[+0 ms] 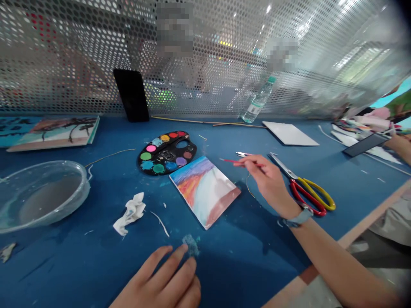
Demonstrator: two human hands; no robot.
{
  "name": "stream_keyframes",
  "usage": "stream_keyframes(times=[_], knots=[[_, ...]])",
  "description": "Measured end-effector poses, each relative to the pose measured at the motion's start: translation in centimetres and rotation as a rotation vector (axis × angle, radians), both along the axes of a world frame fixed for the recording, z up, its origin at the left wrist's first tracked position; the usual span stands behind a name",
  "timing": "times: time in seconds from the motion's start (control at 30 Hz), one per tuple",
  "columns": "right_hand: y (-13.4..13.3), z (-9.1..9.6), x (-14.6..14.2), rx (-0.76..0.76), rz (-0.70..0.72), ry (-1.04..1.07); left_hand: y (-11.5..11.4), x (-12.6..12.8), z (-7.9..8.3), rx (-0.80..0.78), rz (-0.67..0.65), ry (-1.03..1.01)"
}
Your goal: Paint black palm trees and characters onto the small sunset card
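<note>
My right hand (265,177) pinches a thin red paintbrush (229,161), its tip pointing left above the upper right side of a small painting (204,192). Blue, orange, white and reddish-brown areas cover that painting, which lies flat on the blue table. Below it, near a pale paint smudge (191,245), my left hand (170,278) rests with fingers stretched out and nothing in them. A black palette (165,155) with several round wells of colour lies just behind the painting's upper left corner.
Scissors (310,192) with red and yellow handles lie beyond my right wrist. A water bowl (77,196) and crumpled tissue (130,213) are at left. A phone (131,96) and a bottle (258,102) lean on the perforated screen. A white panel (290,134) lies back right; another person's hand (403,145) is far right.
</note>
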State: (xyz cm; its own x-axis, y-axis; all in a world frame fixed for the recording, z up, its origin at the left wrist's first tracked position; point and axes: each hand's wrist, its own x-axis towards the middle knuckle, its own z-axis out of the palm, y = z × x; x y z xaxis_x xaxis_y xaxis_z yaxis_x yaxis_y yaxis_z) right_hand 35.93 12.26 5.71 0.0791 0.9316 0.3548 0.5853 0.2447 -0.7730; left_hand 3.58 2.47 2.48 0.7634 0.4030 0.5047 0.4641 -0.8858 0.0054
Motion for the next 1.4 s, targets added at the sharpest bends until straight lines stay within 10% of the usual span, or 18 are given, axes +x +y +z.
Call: stream_keyframes(times=[0.17, 0.4, 0.73, 1.4], knots=[[1.0, -0.3, 0.3, -0.233, 0.097, 0.585, 1.7, 0.3, 2.2, -0.313, 0.077, 0.014], [-1.9, -0.3, -3.5, -0.264, 0.255, 0.615, 2.2, 0.1, 4.2, -0.482, 0.206, 0.076], [-6.6, 0.5, -6.4, 0.014, 0.547, -0.104, -3.3, -1.9, 4.1, -0.327, 0.228, 0.101], [-7.5, 1.1, -7.8, 0.123, 0.665, -0.418, -2.8, -2.0, 2.6, -0.100, 0.170, 0.194]])
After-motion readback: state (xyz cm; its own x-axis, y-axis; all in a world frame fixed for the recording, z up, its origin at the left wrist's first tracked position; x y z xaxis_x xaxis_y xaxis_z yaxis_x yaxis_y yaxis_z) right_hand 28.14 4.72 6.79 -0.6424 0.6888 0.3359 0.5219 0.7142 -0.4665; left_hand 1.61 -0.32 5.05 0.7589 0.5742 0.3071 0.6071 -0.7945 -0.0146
